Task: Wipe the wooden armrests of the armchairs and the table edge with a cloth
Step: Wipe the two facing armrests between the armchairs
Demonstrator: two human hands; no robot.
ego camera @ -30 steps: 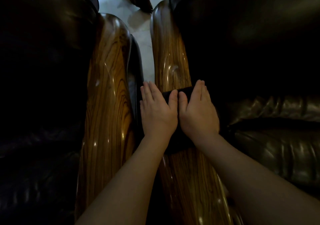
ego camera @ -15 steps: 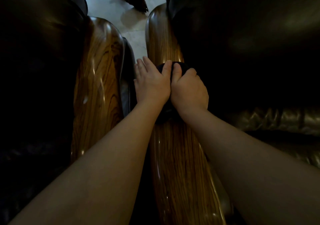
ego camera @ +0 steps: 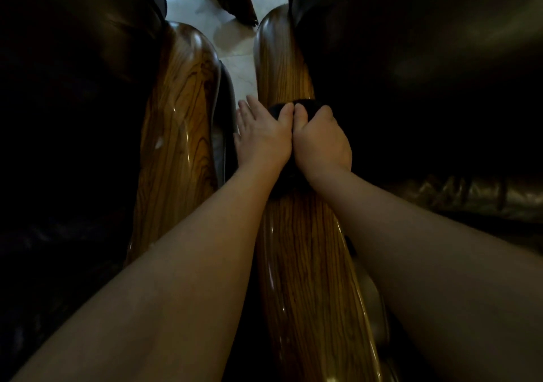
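Dark cloth [ego camera: 307,107] under both hands on the wooden armrest [ego camera: 305,264] — right hand [ego camera: 321,140] curled round it, left hand [ego camera: 264,137] flat beside, fingers straight, thumbs touching. Second armrest [ego camera: 176,117] lies left of the grip.

Cloth [ego camera: 307,107] mostly covered, shape unclear

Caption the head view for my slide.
Left hand and right hand, side by side, hold a dark cloth against the glossy wooden armrest of the right armchair.
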